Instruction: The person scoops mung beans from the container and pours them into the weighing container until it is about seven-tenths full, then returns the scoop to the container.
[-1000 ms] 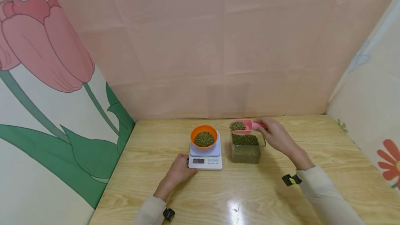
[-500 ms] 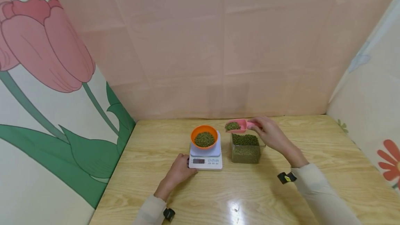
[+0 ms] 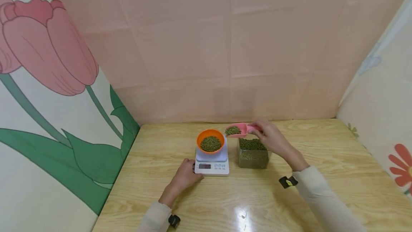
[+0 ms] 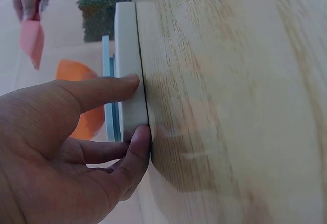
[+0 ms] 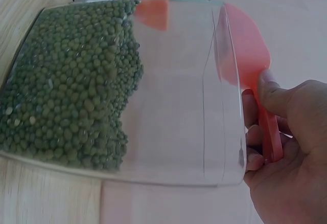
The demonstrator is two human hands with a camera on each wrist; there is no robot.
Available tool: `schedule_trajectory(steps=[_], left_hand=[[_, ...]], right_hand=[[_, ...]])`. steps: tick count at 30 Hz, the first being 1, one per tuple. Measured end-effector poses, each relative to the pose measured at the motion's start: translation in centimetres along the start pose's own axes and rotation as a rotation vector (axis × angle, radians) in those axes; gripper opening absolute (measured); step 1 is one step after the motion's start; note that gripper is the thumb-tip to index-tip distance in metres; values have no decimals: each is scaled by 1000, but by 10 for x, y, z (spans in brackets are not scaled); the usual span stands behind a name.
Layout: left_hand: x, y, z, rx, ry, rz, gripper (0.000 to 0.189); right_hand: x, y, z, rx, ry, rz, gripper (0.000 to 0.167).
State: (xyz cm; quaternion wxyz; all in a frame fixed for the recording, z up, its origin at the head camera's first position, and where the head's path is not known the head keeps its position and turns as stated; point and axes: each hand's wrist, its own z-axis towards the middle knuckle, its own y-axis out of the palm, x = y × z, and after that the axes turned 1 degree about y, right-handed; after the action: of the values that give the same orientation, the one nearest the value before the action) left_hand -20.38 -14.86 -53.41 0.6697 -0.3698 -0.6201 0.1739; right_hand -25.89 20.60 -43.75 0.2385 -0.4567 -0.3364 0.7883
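A pink scoop (image 3: 243, 130) carrying mung beans (image 3: 233, 130) is held by its handle in my right hand (image 3: 268, 137). It hangs above the table between the bean container and the orange bowl (image 3: 210, 132). That bowl, part filled with mung beans, sits on a white kitchen scale (image 3: 212, 169). My left hand (image 3: 185, 173) grips the scale at its near left corner; in the left wrist view the thumb (image 4: 110, 88) lies along the front edge and other fingers bend against the side. The display digits are too small to read.
To the right of the scale stands a clear container (image 5: 173, 96) of mung beans, below my right hand. The wooden table (image 3: 154, 142) meets a pink-covered wall (image 3: 180, 63) at the back. Painted walls rise at both sides.
My right hand has carried the loaded scoop leftward, from over the container to near the bowl's right side. The left hand, scale and bowl stay in place.
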Motion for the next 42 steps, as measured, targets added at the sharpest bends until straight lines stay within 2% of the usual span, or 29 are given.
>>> schedule_trajectory(steps=[22,35,42], left_hand=[[-3,0,1,0,3,15,47],[-2,0,1,13,1,11,46],[-2,1,1,5,-3,-8,46]], right_hand=[[-12,15,18,-18,-11,1,21],[-12,20,26,-2,-75,-17,22],[-13,22,28,-28,-70,-14,21]])
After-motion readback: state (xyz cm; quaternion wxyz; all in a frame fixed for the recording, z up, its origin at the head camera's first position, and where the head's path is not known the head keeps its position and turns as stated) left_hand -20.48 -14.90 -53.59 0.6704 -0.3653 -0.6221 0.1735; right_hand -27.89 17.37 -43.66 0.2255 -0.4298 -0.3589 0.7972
